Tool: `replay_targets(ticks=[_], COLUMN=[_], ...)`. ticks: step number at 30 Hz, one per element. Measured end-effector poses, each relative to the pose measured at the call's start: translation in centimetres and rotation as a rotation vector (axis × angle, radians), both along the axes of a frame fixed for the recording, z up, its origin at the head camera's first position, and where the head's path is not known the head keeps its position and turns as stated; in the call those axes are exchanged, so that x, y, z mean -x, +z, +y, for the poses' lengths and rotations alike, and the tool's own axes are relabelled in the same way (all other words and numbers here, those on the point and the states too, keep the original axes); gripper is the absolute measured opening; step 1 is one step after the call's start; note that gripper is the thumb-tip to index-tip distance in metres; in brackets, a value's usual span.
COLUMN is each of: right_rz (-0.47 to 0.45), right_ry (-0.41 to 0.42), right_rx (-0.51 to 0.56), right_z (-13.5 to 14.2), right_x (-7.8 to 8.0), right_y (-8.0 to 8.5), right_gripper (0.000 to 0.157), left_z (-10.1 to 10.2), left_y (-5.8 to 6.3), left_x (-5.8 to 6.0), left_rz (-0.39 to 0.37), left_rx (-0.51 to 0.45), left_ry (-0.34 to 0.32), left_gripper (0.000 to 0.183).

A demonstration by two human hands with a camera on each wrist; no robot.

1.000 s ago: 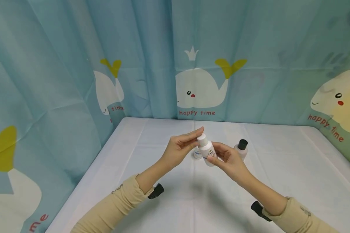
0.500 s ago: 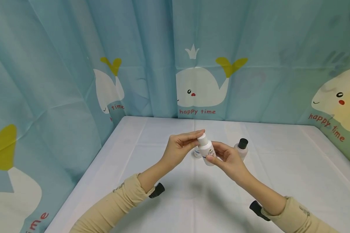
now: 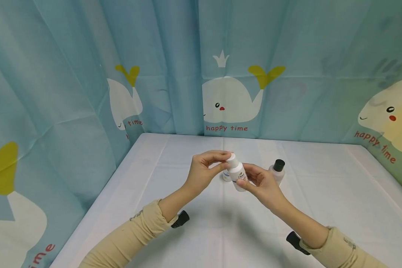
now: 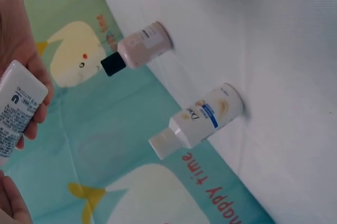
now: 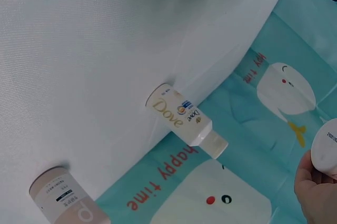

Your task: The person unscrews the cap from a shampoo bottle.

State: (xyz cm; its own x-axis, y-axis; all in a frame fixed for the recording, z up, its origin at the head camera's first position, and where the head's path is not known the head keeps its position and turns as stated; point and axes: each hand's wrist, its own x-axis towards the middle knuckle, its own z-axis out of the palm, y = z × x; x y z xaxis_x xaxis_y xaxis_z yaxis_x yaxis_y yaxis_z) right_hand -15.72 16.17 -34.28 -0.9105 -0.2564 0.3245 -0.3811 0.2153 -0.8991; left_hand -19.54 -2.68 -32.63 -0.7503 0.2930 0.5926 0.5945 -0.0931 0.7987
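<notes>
A small white bottle [image 3: 237, 174] with a printed label is held up tilted above the table. My right hand [image 3: 265, 187] grips its body, thumb in front and fingers behind. The thumb and fingers of my left hand [image 3: 204, 169] pinch its white cap [image 3: 232, 160]. In the left wrist view the back label of this bottle [image 4: 20, 105] shows at the left edge. Behind it stands a second white bottle, labelled Dove [image 4: 208, 114], mostly hidden in the head view. A pinkish bottle with a black cap [image 3: 277, 171] stands behind my right hand.
The table [image 3: 187, 245] wears a white cover and ends at a blue whale-print curtain [image 3: 174, 56] behind and at the left. Black wrist-camera mounts [image 3: 181, 219] stick out under both forearms.
My left fingers, earlier stretched out over the cap, are now more bent, with their tips lower on it. The right hand and the bottle stay almost in place.
</notes>
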Motion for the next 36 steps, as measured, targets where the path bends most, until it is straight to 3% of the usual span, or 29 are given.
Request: replay_targets(ticks=[6,16,23,28,33,36], right_rz=[0.000,0.024,0.012,0.004,-0.009,-0.021], right_ry=[-0.006,-0.046,-0.062,-0.053,-0.042,-0.039], right_rx=[0.003,-0.008,-0.002,0.004,-0.005,-0.013], right_z=[0.0,-0.1,-0.2,-0.1,0.0,0.1], right_x=[0.1,0.1,-0.1,-0.1,-0.1,-0.1], right_y=[0.0,-0.1,-0.2,-0.2,0.0,0.0], right_gripper=[0.040,0.040,0.040,0.040,0.041,0.042], left_z=[0.4,1.1,1.7,1.3,0.5,0.1], left_y=[-0.1,-0.2,-0.3,-0.2,-0.1,-0.1], left_x=[0.1,-0.1,-0.2,0.0,0.4,0.6], left_rz=[0.013,-0.038,-0.045,-0.030,-0.046,-0.061], left_rx=[-0.009,-0.065,-0.071,-0.035,0.010,0.048], left_ry=[0.018,0.028,0.027,-0.042,-0.188,-0.273], left_gripper=[0.020,0.012,0.017,0.030,0.048,0.048])
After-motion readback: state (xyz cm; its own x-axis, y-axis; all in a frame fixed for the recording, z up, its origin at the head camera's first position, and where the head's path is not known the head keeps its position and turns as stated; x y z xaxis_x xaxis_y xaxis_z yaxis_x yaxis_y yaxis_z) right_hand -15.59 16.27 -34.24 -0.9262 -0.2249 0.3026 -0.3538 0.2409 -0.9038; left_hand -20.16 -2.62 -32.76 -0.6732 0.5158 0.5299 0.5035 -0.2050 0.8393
